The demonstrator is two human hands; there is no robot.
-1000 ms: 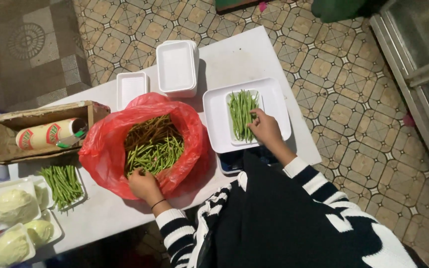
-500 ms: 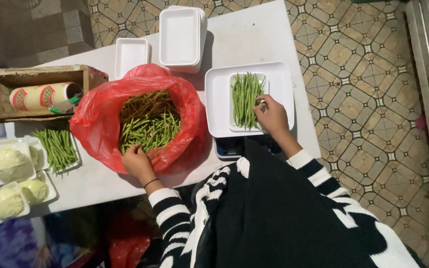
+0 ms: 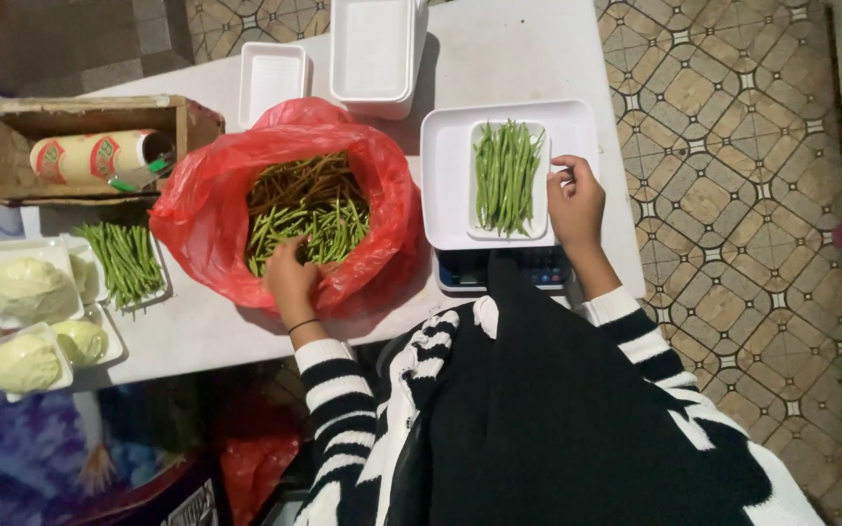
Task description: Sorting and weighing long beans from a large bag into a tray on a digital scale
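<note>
The beans (image 3: pixel 306 209) still fill much of the red bag (image 3: pixel 209 209) at mid-table; the left hand (image 3: pixel 290 281) is dug into them, fingers curled among the pods, though whether it grips any I cannot tell. A smaller batch (image 3: pixel 506 175) already lies in a small tray (image 3: pixel 540 226) on the scale's white pan (image 3: pixel 445 195), the right hand (image 3: pixel 575 200) resting at the tray's edge with fingers loosely bent, holding nothing. One tray of beans (image 3: pixel 127 261) sits finished to the left, near wrapped cabbages (image 3: pixel 29 290). Empty trays (image 3: pixel 372 49) wait beyond, so I judge most portioning remains.
</note>
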